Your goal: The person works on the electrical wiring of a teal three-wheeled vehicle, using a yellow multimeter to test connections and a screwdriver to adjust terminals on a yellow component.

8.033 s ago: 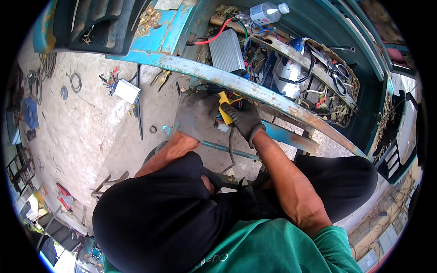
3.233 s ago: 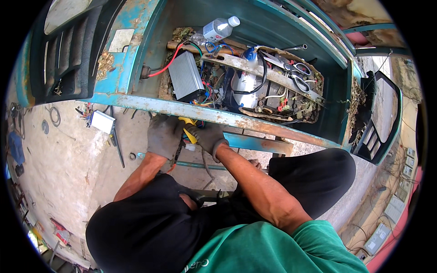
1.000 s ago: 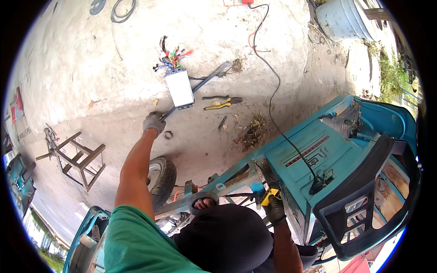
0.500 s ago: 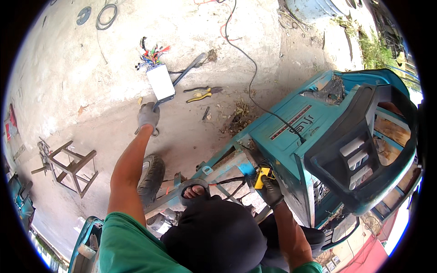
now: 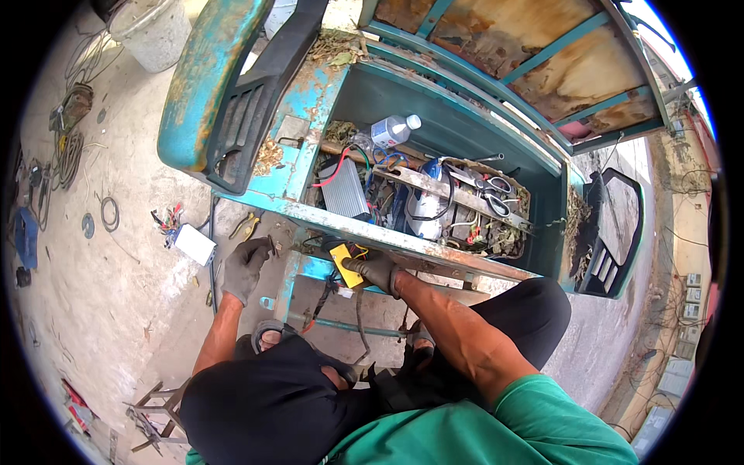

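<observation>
My left hand [image 5: 246, 268], in a grey glove, is low over the ground left of the blue-green vehicle frame. Its bent fingertips close on a small dark rod [image 5: 273, 246], whose kind I cannot make out. My right hand [image 5: 376, 271], also gloved, grips a small flat yellow box [image 5: 346, 265] with thin wires at its side, just below the edge of the open vehicle compartment [image 5: 372, 234]. Beyond my left hand are yellow-handled pliers [image 5: 248, 225], a long dark bar [image 5: 212, 232] and a white box [image 5: 194, 245] with coloured connectors.
Inside the compartment are a finned grey metal box [image 5: 346, 190], a plastic bottle [image 5: 395, 130], scissors [image 5: 497, 194] and tangled wires. A raised rusty lid [image 5: 535, 46] stands at its far side. A white bucket [image 5: 151, 35] and coiled cables [image 5: 68, 155] are on the left ground.
The view has swung right and now shows the compartment's inside. My left hand has moved from beside the white box to the small dark rod. My right hand still holds the yellow box.
</observation>
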Motion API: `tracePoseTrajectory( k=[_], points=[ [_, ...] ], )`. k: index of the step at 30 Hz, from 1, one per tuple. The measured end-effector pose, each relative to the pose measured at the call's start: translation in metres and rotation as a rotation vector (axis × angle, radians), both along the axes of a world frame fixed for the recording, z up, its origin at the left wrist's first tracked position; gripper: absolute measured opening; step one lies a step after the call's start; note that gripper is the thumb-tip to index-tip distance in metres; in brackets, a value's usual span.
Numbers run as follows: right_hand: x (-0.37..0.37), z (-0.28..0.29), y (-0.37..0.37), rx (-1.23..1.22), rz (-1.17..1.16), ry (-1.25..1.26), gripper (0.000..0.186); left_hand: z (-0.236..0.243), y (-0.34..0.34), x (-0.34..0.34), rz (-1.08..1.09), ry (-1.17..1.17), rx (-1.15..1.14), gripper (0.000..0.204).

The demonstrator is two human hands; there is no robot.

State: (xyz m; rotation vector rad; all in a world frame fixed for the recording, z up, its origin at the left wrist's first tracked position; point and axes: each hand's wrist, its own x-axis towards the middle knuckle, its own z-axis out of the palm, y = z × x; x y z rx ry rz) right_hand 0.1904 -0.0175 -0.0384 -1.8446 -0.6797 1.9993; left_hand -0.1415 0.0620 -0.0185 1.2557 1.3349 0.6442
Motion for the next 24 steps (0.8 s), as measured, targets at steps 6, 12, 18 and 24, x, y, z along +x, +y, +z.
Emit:
tracePoseTrajectory(
  k=[6,12,18,24],
  points=[
    [-0.009,0.005,-0.002,0.173,0.016,-0.158,0.056,0.051,-0.027,0.081,-0.236,0.140,0.113,0.033],
    [-0.006,0.035,-0.001,0.091,0.087,-0.120,0.063,0.042,-0.054,0.098,-0.236,0.121,-0.242,0.039],
    [-0.001,0.007,-0.008,0.172,0.106,0.026,0.058,0.024,-0.043,0.106,-0.205,0.030,-0.520,0.048],
    [-0.012,-0.010,-0.020,0.224,-0.075,0.178,0.054,0.020,-0.027,0.108,-0.356,0.118,-0.568,0.040]
  ],
)
